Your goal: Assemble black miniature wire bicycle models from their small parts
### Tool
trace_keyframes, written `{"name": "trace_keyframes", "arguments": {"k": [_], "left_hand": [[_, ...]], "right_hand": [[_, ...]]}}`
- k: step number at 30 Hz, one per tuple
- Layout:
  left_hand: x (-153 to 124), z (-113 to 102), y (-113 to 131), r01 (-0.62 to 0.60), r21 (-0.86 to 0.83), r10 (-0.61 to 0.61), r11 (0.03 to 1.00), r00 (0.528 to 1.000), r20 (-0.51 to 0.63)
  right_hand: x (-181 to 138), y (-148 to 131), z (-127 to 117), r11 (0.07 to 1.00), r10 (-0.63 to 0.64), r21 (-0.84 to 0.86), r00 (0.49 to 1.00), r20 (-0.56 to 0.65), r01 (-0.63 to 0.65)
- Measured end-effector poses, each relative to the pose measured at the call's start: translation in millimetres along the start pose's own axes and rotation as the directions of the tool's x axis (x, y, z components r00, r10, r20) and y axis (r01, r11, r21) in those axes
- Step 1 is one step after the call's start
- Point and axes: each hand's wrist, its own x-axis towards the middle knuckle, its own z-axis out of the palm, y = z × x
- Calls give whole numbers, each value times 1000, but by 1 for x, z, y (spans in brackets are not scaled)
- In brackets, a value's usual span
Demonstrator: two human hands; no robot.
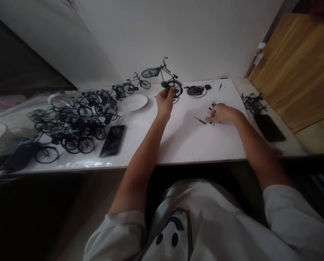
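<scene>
My left hand (165,101) is closed on the wheel of a black model bicycle (164,75), which it lifts above the white table (183,145). The bicycle is tilted, its handlebar up and its other wheel pointing left. Further right, my right hand (221,113) reaches down to the tabletop with its fingers pinched together among several small dark parts (211,106). Whatever lies between those fingertips is too small to make out. A thin dark screwdriver-like tool (200,120) lies just left of them.
Many finished-looking model bicycles (77,112) crowd the table's left side. A smartphone (112,140) lies by them, near a white plate (134,103). Behind my hands stands a small dish of black parts (196,91). At right are a dark flat object (269,127) and a wooden board (294,72).
</scene>
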Motion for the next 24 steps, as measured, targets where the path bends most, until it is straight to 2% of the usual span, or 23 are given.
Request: {"name": "trace_keyframes", "arguments": {"k": [9,11,14,16,18,21,24], "left_hand": [[1,-1,-7,19,-8,-19,1000,1000,-1],[0,-1,-6,16,-1,-16,1000,1000,5],[-1,-2,-3,11,12,-11,1000,1000,8],[-1,-3,-1,9,13,-9,1000,1000,2],[-1,-3,0,14,11,-14,1000,1000,-10],[-2,-3,2,26,-1,-26,1000,999,-35],[-3,-3,4,31,-3,-31,1000,998,-46]], "right_hand": [[1,2,0,994,-70,83,997,35,67],[1,4,-2,988,-96,121,995,6,94],[0,9,-8,975,-109,168,974,-197,143],[-1,15,-13,969,-90,181,922,-377,169],[-1,21,-17,966,-71,179,860,-506,185],[0,27,-22,966,-78,153,797,-599,209],[3,28,-22,962,-108,128,772,-627,239]]}}
